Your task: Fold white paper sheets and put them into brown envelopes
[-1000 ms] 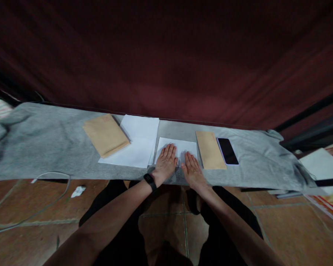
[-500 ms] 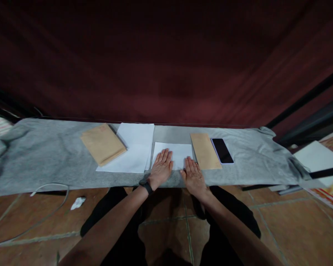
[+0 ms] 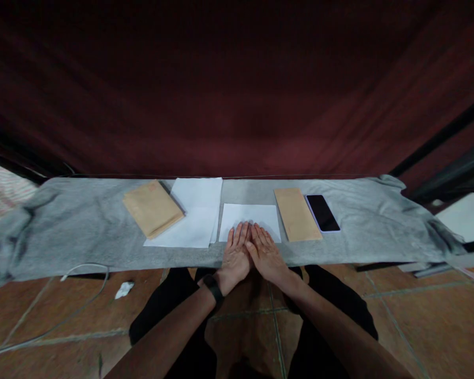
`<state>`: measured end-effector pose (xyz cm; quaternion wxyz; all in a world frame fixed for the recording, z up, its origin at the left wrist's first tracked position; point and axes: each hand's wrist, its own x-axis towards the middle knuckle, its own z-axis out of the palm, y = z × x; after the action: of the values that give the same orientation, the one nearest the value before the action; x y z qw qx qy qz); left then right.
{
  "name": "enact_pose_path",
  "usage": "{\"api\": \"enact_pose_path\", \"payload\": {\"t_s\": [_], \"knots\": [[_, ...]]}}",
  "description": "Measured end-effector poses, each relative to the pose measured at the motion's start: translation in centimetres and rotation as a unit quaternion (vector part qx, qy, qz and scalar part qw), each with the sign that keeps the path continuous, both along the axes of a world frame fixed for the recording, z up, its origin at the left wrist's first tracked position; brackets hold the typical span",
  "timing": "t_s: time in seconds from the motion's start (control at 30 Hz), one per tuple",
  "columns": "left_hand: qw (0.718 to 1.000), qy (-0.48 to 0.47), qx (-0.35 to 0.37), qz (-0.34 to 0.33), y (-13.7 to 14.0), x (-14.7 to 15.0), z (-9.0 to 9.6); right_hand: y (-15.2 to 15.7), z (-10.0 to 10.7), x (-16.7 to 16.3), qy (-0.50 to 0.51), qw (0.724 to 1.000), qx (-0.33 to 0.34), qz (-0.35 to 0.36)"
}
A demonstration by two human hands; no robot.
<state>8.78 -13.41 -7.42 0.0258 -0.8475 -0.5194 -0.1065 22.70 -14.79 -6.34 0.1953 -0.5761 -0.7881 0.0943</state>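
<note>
A white sheet of paper [image 3: 250, 211], about half the size of the sheets beside it, lies flat in front of me. My left hand [image 3: 237, 251], with a dark band at the wrist, rests palm down over its near edge, fingers stretched out. Side by side with it, my right hand [image 3: 266, 252] also lies flat, its thumb touching or overlapping the left hand. Both hands cover the middle of the paper's near edge. To the right of the paper is a single brown envelope [image 3: 298, 216].
On the grey cloth [image 3: 359, 221] a phone [image 3: 323, 213] lies right of the envelope. At left, a stack of brown envelopes [image 3: 152, 208] overlaps larger white sheets [image 3: 195, 221]. A dark red curtain [image 3: 237, 105] hangs behind. A white cable [image 3: 90, 295] and crumpled tissue [image 3: 124, 289] are on the floor.
My hands have come together at the middle of the paper's near edge; they were apart on its left and right parts. The view has shifted slightly.
</note>
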Motion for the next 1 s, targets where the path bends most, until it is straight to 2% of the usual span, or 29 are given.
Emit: {"api": "enact_pose_path", "payload": {"t_s": [0.1, 0.27, 0.5, 0.63, 0.73, 0.83, 0.93, 1.0], "knots": [[1.0, -0.007, -0.002, -0.019, -0.5, -0.1, 0.0, -0.5, -0.7, -0.2, 0.001, 1.0, 0.004, 0.018], [0.999, -0.036, -0.017, -0.028, -0.4, -0.7, 0.3, -0.8, -1.9, 1.2, -0.03, 0.999, 0.043, 0.009], [0.997, -0.042, -0.024, 0.068, 0.1, -1.6, 0.2, -1.2, -2.2, 2.8, -0.082, 0.993, 0.083, -0.025], [0.994, -0.027, -0.023, 0.1, 0.9, -1.8, 1.1, -1.2, -1.9, 3.4, -0.085, 0.991, 0.083, -0.059], [0.995, -0.04, 0.0, 0.091, 2.4, -1.1, 2.4, -0.1, -0.8, 3.4, -0.073, 0.992, 0.059, -0.079], [0.997, -0.061, 0.004, 0.042, 4.2, 0.3, 3.2, 2.2, 0.5, 2.6, -0.038, 0.998, 0.023, -0.053], [0.998, -0.049, -0.033, 0.012, 5.6, 1.5, 3.0, 4.6, 0.9, 1.5, 0.001, 1.0, -0.006, -0.022], [0.997, -0.029, -0.061, 0.02, 6.1, 1.7, 2.4, 5.6, 0.6, 1.0, 0.011, 1.0, -0.015, -0.008]]}}
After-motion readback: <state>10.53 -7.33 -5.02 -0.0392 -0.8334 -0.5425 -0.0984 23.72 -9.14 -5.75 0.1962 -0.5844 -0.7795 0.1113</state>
